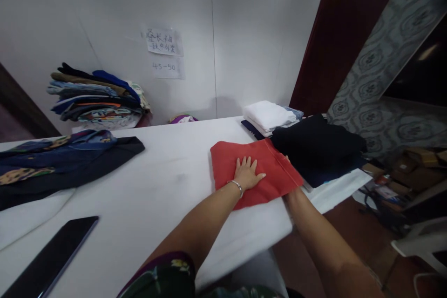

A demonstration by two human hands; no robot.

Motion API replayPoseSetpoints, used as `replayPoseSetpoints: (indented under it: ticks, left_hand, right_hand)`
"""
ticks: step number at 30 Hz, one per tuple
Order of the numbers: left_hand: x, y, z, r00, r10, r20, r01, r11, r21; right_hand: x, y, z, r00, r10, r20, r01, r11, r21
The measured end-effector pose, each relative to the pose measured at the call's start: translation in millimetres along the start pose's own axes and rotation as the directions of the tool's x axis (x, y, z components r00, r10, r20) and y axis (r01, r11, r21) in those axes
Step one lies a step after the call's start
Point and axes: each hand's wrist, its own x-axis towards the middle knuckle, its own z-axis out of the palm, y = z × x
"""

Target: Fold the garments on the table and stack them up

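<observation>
Left of the grip and nearer the viewer, a black device (54, 258) lies on the table (150, 186). Beyond the grip and to its left, two handwritten notes (165, 43) are on the pale wall (251, 32); to its far right, past the door (331, 23), are patterned wallpaper (380, 42), a dark screen (422, 65) and, lower, boxes (405, 166).

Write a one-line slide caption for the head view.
Left hand flat on folded red fabric, right hand partly hidden at its edge, over a white table.

A white table (164, 195) is topped by dark clothing (104, 160), a flat black device (56, 253), a folded-clothes stack (267, 116) and a red garment (225, 163).
</observation>
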Motion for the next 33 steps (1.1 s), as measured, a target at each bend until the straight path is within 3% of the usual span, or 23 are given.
replayPoseSetpoints:
  ticks: [4,7,9,13,16,19,21,22,25,27,29,31,33]
  left_hand:
    - [1.9,0.6,-0.4,1.0,-0.008,0.021,0.009,0.997,-0.08]
    - [4.6,-3.4,-29.6,0.999,-0.017,0.052,0.022,0.994,-0.103]
    - [5.9,-14.0,-51.3,0.999,-0.034,-0.017,0.033,0.998,-0.051]
    - [4.4,-55.8,-71.7,0.964,-0.192,-0.184,0.217,0.968,0.128]
    - [3.2,-87.4,-65.5,0.918,-0.389,-0.078,0.394,0.918,0.053]
    - [5.0,-102.7,-56.7,0.892,-0.452,0.012,0.452,0.892,0.006]
    - [6.2,-104.2,-54.4,0.892,-0.452,0.016,0.452,0.892,0.005]
    - [6.4,-103.5,-54.3,0.893,-0.45,0.016,0.45,0.893,0.004]
    - [4.7,-100.2,-54.9,0.901,-0.433,0.002,0.433,0.901,0.003]
    - [3.0,-99.1,-54.6,0.91,-0.415,-0.015,0.415,0.91,0.007]
    - [2.1,-99.4,-53.6,0.915,-0.403,-0.026,0.404,0.915,0.015]
    - [1.8,-100.3,-52.6,0.916,-0.401,-0.027,0.402,0.915,0.021]
    - [1.8,-100.9,-52.1,0.913,-0.407,-0.016,0.408,0.913,0.021]
  right_hand:
    - [-0.1,19.3,-3.3,0.995,0.092,0.03,-0.096,0.917,0.386]
    - [0.9,20.5,-9.4,0.989,0.092,0.116,-0.139,0.849,0.51]
    - [1.7,17.4,-13.8,0.986,0.068,0.152,-0.142,0.818,0.557]
    - [6.2,14.1,-19.9,0.986,0.103,0.13,-0.162,0.778,0.607]
    - [13.4,19.0,-24.5,0.963,0.231,0.137,-0.263,0.71,0.653]
    - [22.4,26.0,-31.8,0.893,0.379,0.244,-0.445,0.659,0.606]
    - [28.5,28.3,-37.7,0.859,0.439,0.263,-0.508,0.676,0.533]
    - [31.1,28.1,-40.6,0.866,0.453,0.213,-0.498,0.737,0.456]
    - [35.1,20.3,-45.2,0.926,0.376,-0.035,-0.372,0.924,0.084]
    - [33.8,7.8,-41.2,0.971,0.212,-0.109,-0.229,0.957,-0.179]
    - [31.7,-8.5,-29.7,0.998,-0.013,-0.054,-0.009,0.922,-0.387]
    - [32.5,-23.2,-13.1,0.969,-0.235,0.072,0.236,0.812,-0.533]
    - [38.9,-29.4,3.1,0.933,-0.322,0.164,0.355,0.732,-0.582]
